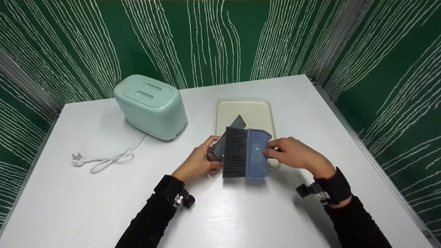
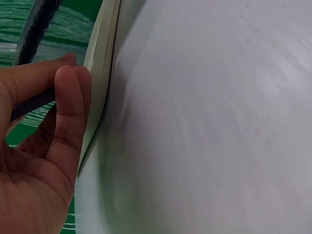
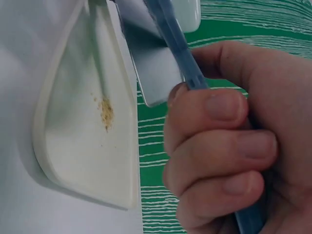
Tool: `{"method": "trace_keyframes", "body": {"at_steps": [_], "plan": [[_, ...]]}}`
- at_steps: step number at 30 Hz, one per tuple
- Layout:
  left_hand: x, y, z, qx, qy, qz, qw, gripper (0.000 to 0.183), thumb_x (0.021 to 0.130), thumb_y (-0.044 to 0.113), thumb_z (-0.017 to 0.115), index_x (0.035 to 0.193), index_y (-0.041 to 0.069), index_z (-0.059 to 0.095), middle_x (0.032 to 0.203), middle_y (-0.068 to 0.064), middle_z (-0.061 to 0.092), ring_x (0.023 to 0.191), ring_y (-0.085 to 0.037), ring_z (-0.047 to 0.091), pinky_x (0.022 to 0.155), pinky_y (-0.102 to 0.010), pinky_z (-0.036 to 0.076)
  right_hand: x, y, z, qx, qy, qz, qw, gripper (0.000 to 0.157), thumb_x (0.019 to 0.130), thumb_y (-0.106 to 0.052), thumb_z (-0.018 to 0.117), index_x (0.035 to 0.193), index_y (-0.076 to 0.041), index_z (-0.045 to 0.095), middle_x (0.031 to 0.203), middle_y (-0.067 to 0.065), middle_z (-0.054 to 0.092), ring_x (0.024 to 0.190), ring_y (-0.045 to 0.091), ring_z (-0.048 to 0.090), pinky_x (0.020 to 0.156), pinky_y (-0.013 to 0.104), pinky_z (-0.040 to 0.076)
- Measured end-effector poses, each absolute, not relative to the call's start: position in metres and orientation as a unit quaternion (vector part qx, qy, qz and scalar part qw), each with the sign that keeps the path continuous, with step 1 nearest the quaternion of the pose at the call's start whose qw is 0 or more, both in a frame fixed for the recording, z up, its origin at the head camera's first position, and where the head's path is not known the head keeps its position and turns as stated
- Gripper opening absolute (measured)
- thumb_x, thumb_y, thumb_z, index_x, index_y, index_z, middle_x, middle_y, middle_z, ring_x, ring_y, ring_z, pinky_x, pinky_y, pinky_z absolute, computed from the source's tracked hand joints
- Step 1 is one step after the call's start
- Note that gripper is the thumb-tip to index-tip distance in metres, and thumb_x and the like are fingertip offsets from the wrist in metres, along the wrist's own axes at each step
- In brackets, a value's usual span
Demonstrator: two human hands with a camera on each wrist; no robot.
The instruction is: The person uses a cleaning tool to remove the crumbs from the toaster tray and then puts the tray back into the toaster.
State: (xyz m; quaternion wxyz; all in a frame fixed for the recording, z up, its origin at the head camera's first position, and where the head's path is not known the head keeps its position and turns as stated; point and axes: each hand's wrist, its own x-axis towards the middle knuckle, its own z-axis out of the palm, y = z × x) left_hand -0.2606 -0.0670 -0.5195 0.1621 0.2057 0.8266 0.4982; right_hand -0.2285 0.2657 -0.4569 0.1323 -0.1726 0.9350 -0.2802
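Observation:
My right hand (image 1: 294, 151) grips a blue hand brush (image 1: 257, 165) with dark bristles, held out sideways with its bristles to the left. Behind those bristles, my left hand (image 1: 198, 160) holds a small grey dustpan (image 1: 238, 122), tilted and partly hidden by the brush. Both tools overlap a cream tray (image 1: 244, 107) in the head view. In the right wrist view, a small patch of yellowish crumbs (image 3: 106, 113) lies on the tray, while my fingers (image 3: 219, 141) curl round the brush's blue edge. The left wrist view catches the tray's side (image 2: 100, 73) close by the left fingertips.
A mint-green toaster (image 1: 151, 103) with a lid over its top stands at the back left of the white table (image 1: 213, 213). Its white cord (image 1: 113, 159) and plug (image 1: 78, 159) lie in front of it. Green walls (image 1: 137, 41) with white streaks enclose the table.

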Motion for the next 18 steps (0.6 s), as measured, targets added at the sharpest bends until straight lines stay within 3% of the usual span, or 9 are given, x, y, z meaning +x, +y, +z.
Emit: {"method": "trace_keyframes", "body": {"at_steps": [6,18], "plan": [[-0.26,-0.066,-0.518,0.202,0.825,0.503,0.162,0.084,0.084,0.002,0.089,0.151,0.031,0.049,0.105,-0.016,0.073,0.065,-0.017,0.07,0.062,-0.032,0.062,-0.233,0.264,-0.463,-0.159,0.948,-0.255,0.103,0.033,0.107,-0.033,0.06,0.079,-0.017,0.058,0.066,-0.007,0.043,0.064,0.013,0.045,0.061,0.027,0.035],[-0.26,-0.068,-0.516,0.184,0.817,0.513,0.19,0.09,0.086,0.0,0.086,0.157,0.034,0.043,0.097,-0.015,0.072,0.061,-0.02,0.072,0.054,-0.036,0.063,-0.239,0.285,-0.46,-0.102,0.957,-0.232,0.138,0.032,0.106,-0.034,0.057,0.087,-0.011,0.067,0.071,-0.002,0.052,0.068,0.016,0.051,0.063,0.03,0.04]]}}
